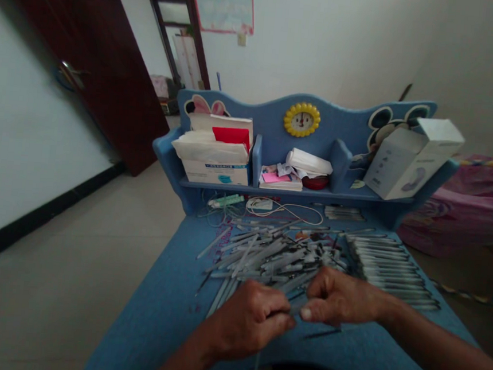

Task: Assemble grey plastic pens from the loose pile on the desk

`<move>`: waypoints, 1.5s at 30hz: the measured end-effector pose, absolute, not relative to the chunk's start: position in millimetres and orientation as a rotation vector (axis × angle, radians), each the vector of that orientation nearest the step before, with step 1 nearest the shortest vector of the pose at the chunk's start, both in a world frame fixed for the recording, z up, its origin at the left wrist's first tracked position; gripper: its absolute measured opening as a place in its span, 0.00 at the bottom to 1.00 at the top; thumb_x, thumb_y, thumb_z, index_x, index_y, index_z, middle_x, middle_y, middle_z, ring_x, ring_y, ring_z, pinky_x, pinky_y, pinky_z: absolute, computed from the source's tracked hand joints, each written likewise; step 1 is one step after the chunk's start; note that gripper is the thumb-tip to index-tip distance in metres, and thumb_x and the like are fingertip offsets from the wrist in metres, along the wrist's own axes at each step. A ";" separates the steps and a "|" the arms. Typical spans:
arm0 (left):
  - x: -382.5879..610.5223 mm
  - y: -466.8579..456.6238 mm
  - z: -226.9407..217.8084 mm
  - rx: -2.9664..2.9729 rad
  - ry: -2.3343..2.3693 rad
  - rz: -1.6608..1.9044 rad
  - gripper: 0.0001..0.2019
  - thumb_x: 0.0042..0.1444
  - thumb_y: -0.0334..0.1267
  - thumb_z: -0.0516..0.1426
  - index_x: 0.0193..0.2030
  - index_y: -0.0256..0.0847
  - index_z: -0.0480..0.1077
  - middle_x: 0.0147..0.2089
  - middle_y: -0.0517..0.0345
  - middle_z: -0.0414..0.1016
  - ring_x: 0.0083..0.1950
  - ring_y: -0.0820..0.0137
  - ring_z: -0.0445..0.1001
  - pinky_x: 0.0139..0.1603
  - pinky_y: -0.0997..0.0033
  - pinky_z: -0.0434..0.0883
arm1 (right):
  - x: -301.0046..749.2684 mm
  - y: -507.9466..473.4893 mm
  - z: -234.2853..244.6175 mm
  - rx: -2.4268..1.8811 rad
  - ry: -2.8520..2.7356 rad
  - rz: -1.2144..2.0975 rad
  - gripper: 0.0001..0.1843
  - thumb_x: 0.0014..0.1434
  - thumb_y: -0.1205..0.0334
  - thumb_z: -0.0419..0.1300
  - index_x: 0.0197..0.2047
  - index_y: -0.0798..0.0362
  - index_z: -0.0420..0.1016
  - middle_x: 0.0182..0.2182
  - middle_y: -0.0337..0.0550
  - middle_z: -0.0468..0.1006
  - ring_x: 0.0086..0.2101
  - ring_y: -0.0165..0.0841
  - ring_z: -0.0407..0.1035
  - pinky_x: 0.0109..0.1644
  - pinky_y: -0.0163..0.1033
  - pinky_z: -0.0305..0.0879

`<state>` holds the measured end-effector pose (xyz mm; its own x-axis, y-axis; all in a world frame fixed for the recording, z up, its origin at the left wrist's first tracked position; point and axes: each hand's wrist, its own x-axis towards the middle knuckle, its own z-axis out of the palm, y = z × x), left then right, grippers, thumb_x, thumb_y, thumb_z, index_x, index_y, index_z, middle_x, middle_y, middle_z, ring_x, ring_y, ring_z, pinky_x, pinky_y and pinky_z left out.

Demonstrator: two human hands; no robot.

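Observation:
Both hands are closed close together above the front of the blue desk [154, 303]. Between them shows a short stretch of a translucent pen barrel [298, 307], its ends hidden in the fingers. My left hand [252, 318] grips it from the left, thumb and fingers pressed together. From the right, my right hand [338, 299] pinches it with the thumb forward. Just beyond lies a loose pile of pen parts [266, 256], clear tubes with dark tips. A dark thin refill [322, 333] rests below my right hand.
Right of the pile, pens [388, 269] lie side by side in a row. At the back, a shelf holds a mask box [216, 168], papers [279, 182] and a white carton [408, 162]. A white cord [287, 211] and a green-white object [226, 201] lie below it.

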<state>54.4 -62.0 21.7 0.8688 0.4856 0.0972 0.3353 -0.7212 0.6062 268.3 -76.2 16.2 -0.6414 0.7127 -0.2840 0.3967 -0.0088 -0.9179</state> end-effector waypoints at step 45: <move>53.8 -64.2 -26.3 0.444 0.664 0.704 0.10 0.52 0.41 0.57 0.30 0.35 0.69 0.17 0.63 0.66 0.16 0.78 0.64 0.19 0.78 0.63 | 217.3 -103.5 -49.3 -0.874 -0.572 1.957 0.27 0.54 0.37 0.50 0.19 0.53 0.57 0.10 0.30 0.60 0.08 0.18 0.42 0.11 0.26 0.40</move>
<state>53.8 -64.2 -26.3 0.5744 0.7124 -0.4031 -0.4445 0.6850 0.5772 217.3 -103.5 -49.3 -0.3544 0.8664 -0.3517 -0.5404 -0.4967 -0.6791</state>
